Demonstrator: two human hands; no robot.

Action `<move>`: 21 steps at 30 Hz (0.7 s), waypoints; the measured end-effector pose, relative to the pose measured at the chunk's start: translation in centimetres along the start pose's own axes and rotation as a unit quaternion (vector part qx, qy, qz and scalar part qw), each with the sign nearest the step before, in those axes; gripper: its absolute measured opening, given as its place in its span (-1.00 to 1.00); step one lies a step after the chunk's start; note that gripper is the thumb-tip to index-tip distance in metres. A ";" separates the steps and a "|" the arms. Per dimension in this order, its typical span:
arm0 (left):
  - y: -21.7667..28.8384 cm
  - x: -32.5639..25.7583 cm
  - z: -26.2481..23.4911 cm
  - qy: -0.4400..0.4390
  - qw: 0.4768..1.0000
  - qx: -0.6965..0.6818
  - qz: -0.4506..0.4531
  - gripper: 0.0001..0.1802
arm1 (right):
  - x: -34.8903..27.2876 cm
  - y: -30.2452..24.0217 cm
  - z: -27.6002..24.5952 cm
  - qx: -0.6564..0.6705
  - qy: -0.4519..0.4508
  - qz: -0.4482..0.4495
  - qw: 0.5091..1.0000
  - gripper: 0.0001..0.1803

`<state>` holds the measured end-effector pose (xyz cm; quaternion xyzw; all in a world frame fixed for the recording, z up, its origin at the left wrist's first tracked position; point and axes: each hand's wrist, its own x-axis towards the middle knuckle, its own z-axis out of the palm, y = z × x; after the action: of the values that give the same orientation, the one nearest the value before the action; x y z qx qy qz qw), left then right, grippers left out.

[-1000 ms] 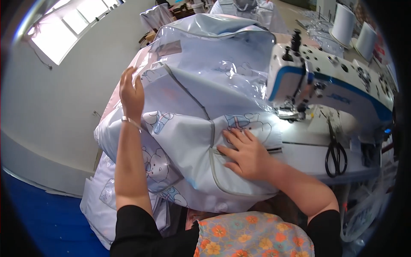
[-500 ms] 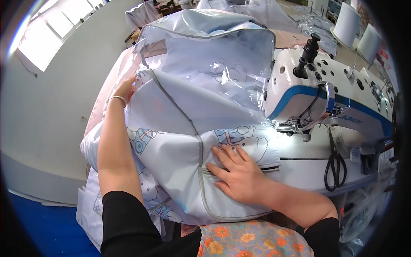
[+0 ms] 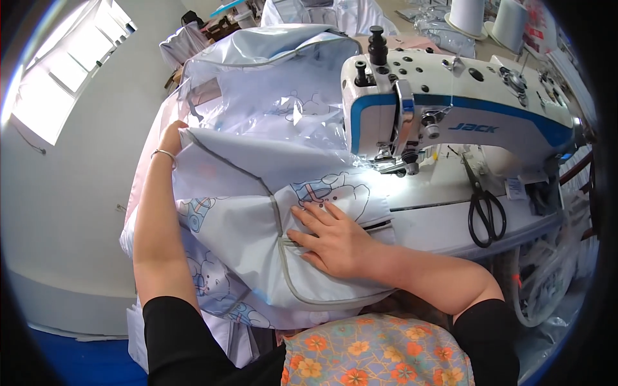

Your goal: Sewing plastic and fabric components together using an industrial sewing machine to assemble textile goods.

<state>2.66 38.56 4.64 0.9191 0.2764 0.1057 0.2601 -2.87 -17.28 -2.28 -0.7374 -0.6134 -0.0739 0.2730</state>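
Fabric (image 3: pixel 241 222): lay mid-frame, looked soft, slick, light.
Left hand (image 3: pixel 172 138): you gripped its edge, left of centre.
Right hand (image 3: pixel 331 241): you rested it flat, fingers spread, mid-frame.
Grey piping (image 3: pixel 276 212): probably gave firmer purchase.

Bright rectangular window of several panes with dark dividing bars (image 3: pixel 71 55), set high in a plain, pale grey-white wall (image 3: pixel 77 186); the glass appears almost pure white. Below the window, a thin, dark cable (image 3: pixel 29 143) hangs against the wall. Farther below it, a slightly darker grey band (image 3: pixel 58 296) runs along the wall's base, above a saturated blue floor (image 3: pixel 77 360). Right of the window, brown furniture of unclear form (image 3: pixel 222 35); well to its right, a beige tabletop (image 3: pixel 484 49).
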 end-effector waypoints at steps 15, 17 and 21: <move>11.5 -1.3 -5.3 0.372 0.898 0.158 0.175 -0.71 | 0.2 0.4 0.7 -0.013 -0.014 0.022 1.000 -0.48; 18.2 -5.4 -8.9 0.478 0.808 0.226 0.260 -0.76 | 0.0 0.5 0.6 -0.031 -0.017 0.031 0.999 -0.48; 29.8 -18.8 -18.0 0.553 0.541 0.360 0.521 -0.85 | -0.5 0.6 1.3 -0.042 -0.004 0.031 0.999 -0.47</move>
<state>-5.45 14.28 34.84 0.6765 -0.1476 0.6016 -0.3983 -2.67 -17.14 -3.76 -0.7673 -0.5876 -0.0880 0.2412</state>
